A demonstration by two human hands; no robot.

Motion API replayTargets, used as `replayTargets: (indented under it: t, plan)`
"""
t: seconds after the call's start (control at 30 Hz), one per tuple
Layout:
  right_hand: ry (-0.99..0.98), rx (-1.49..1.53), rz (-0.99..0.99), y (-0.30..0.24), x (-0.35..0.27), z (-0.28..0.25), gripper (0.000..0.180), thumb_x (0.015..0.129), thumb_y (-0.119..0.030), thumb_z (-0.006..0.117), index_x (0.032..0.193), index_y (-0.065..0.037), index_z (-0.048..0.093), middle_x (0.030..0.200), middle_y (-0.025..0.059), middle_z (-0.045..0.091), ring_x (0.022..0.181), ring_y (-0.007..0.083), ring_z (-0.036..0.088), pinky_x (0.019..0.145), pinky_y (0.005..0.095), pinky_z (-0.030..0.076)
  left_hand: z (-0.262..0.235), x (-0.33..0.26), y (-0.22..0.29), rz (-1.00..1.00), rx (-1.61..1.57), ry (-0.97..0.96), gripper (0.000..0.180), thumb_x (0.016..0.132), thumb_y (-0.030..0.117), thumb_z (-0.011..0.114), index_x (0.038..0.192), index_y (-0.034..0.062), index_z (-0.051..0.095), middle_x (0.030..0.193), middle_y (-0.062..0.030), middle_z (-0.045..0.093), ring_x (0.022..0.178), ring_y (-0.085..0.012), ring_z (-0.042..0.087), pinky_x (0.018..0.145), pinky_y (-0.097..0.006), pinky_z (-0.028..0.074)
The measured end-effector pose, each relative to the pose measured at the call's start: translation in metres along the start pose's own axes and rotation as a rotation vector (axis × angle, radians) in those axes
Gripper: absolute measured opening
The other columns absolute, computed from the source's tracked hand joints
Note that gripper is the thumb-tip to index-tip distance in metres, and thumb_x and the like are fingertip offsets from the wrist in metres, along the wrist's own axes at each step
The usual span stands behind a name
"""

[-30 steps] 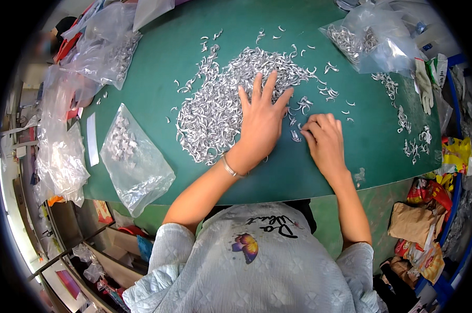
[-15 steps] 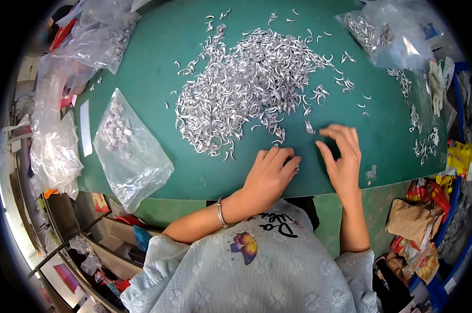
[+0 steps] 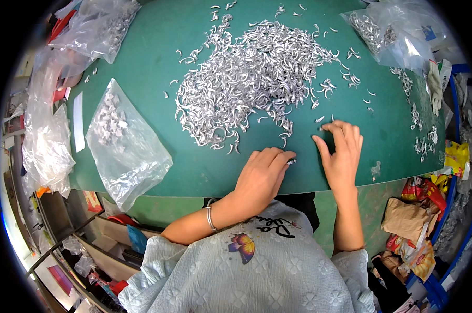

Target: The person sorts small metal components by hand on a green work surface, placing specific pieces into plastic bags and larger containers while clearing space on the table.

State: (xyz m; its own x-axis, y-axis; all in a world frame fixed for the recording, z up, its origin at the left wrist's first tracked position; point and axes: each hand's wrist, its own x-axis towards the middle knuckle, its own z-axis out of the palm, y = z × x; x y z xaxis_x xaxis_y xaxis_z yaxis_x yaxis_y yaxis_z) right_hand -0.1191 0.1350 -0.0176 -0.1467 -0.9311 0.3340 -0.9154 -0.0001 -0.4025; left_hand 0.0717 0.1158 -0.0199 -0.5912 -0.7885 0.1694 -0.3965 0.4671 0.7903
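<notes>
A broad heap of small curved silver metal pieces (image 3: 246,78) lies on the green tabletop (image 3: 194,175). My left hand (image 3: 262,172) rests at the near side of the heap, its thumb and fingers pinched round a small silver metal piece (image 3: 291,161). To its right, my right hand (image 3: 344,151) is open, with thumb and forefinger spread apart. Its fingertips are beside a loose curved piece (image 3: 320,119); whether they touch anything there is too small to tell.
On the left lies a clear plastic bag (image 3: 136,161) holding small grey-white pieces, beside a white strip (image 3: 79,122). Another clear bag of silver pieces (image 3: 369,34) sits at the far right. Linked clusters (image 3: 426,143) and a white glove (image 3: 435,86) lie along the right edge.
My right hand's fingertips have shifted slightly among loose pieces, which now lie farther apart. My left hand has turned a little, still pinching its silver piece. The whole view has shifted slightly.
</notes>
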Motion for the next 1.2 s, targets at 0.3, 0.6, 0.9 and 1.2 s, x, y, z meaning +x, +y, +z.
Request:
replayTargets:
  t: [0.3, 0.6, 0.9, 1.2]
  plan:
    - [-0.220, 0.278, -0.185, -0.019, -0.026, -0.007, 0.014, 0.074, -0.002, 0.070, 0.086, -0.003, 0.064, 0.091, 0.0072, 0.058, 0.084, 0.0259, 0.053, 0.071, 0.0370, 0.041, -0.012, -0.010, -0.002, -0.016, 0.049, -0.059, 0.031, 0.081, -0.002, 0.063, 0.112, 0.0040, 0.060, 0.091, -0.0093, 0.057, 0.083, -0.0259, 0.056, 0.073, -0.036, 0.041]
    - [0.214, 0.253, 0.266, 0.086, 0.028, -0.053, 0.020, 0.082, -0.006, 0.065, 0.102, -0.003, 0.065, 0.098, 0.0076, 0.065, 0.079, 0.0158, 0.058, 0.065, 0.0280, 0.044, -0.004, -0.003, 0.007, 0.134, 0.126, -0.179, 0.036, 0.077, 0.004, 0.070, 0.112, 0.0038, 0.061, 0.111, -0.0112, 0.053, 0.097, -0.0292, 0.052, 0.082, -0.040, 0.042]
    - [0.221, -0.392, 0.402, 0.263, 0.102, -0.054, 0.067, 0.083, -0.036, 0.069, 0.133, 0.001, 0.046, 0.132, 0.0213, 0.052, 0.121, 0.0384, 0.047, 0.101, 0.0469, 0.037, -0.017, 0.017, 0.014, 0.214, 0.112, -0.161, 0.027, 0.075, -0.002, 0.069, 0.102, 0.0007, 0.064, 0.103, -0.0110, 0.056, 0.092, -0.0286, 0.055, 0.077, -0.037, 0.042]
    - [0.134, -0.023, 0.257, 0.246, 0.098, -0.082, 0.038, 0.077, -0.008, 0.072, 0.113, -0.001, 0.062, 0.115, 0.0173, 0.062, 0.111, 0.0349, 0.056, 0.096, 0.0395, 0.044, 0.001, 0.156, 0.030, 0.372, 0.147, -0.329, 0.034, 0.082, 0.000, 0.062, 0.116, -0.0010, 0.055, 0.111, -0.0173, 0.056, 0.102, -0.0372, 0.054, 0.089, -0.042, 0.046]
